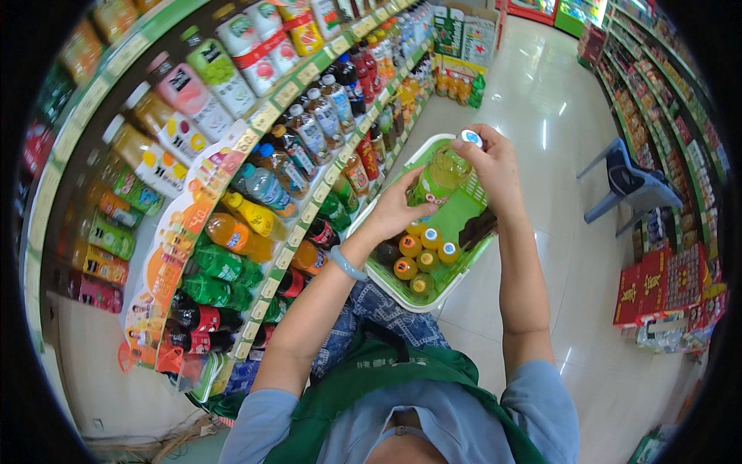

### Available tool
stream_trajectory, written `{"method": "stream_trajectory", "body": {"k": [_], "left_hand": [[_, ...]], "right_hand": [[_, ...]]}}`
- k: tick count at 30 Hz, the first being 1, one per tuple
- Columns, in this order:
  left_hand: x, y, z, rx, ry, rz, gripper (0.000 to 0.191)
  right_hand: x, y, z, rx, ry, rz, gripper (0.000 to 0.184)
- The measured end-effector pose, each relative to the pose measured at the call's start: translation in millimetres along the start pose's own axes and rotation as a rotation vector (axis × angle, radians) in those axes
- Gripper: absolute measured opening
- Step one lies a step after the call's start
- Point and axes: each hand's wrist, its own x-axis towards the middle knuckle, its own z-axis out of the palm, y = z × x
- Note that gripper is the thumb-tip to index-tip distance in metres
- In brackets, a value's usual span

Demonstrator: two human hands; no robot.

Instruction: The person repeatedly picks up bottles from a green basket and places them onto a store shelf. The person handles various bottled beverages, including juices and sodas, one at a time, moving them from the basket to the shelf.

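Observation:
Both hands are around a clear plastic drink bottle (445, 171) with a green label and a white cap. My left hand (394, 203) grips the lower, labelled part. At the top, my right hand (493, 156) has its thumb and fingers about the cap and neck. The bottle is tilted above a green and white plastic shopping basket (426, 303). Several upright bottles (428, 261) with orange, yellow and white caps stand together in the basket's near end. A dark item (479, 229) lies at its right side, partly hidden by my right arm.
Drink shelves (301, 223) run along the left, packed with bottles. A blue plastic stool (632, 180) stands on the tiled floor (556, 249) to the right. Beyond it are a stocked shelf (661, 98) and red boxes (643, 287). Beer cartons (464, 35) stand at the far end.

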Motion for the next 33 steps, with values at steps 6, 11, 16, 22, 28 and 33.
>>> {"method": "stream_trajectory", "body": {"k": [6, 11, 16, 22, 28, 33], "left_hand": [[-72.4, 59.2, -40.1, 0.365, 0.324, 0.234, 0.073], [-141.2, 93.0, -104.8, 0.487, 0.685, 0.345, 0.072], [-192.9, 132.0, -183.8, 0.748, 0.962, 0.401, 0.07], [-225.4, 138.7, -262.1, 0.867, 1.058, 0.356, 0.067], [-218.4, 115.8, -320.4, 0.413, 1.064, 0.045, 0.059], [-202.0, 112.4, -345.8, 0.257, 0.995, -0.16, 0.05]], "right_hand": [[-63.4, -70.6, 53.1, -0.013, -0.106, -0.343, 0.027], [-95.9, -119.9, 118.7, 0.205, -0.288, -0.675, 0.045], [-98.2, -144.0, 200.7, 0.381, -0.445, -0.755, 0.05], [-91.0, -159.1, 298.0, 0.306, -0.602, -0.788, 0.054], [-70.3, -151.9, 359.7, 0.136, -0.669, -0.736, 0.061], [-53.9, -151.6, 379.2, 0.05, -0.712, -0.684, 0.06]]}}
